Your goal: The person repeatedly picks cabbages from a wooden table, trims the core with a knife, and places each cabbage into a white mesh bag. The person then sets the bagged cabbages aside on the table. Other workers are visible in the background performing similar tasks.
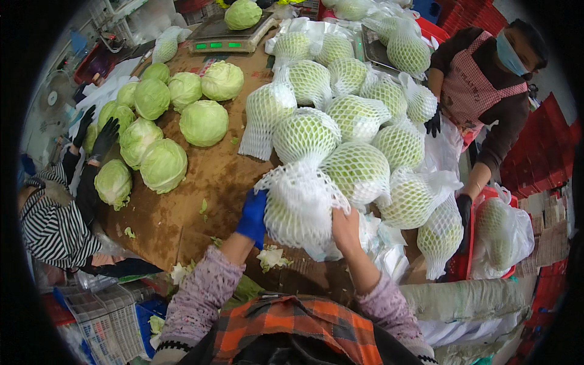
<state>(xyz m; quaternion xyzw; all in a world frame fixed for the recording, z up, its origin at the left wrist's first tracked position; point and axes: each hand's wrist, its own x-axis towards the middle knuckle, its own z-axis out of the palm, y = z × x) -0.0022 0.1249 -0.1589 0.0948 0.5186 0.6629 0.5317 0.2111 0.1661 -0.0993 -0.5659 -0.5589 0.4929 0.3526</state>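
Note:
Close before me, a cabbage in a white foam net sleeve (297, 214) lies between my hands. My left hand (253, 216), in a blue glove, grips the left side of the net's rim. The bare fingers of my right hand (345, 228) pinch the rim on the right. Bunched foam mesh covers most of this cabbage. Just beyond it, another netted cabbage (308, 134) rests against the group, and one more netted cabbage (358, 171) sits to its right. Cabbage scraps (273, 258) lie near my left wrist.
Bare cabbages (163, 165) stand on the left of the cardboard-covered table (200, 178). A weighing scale (230, 39) bears a cabbage at the back. At left are a co-worker's black-gloved hands (105, 137); a masked co-worker (479, 86) stands right, beside a red crate (461, 264).

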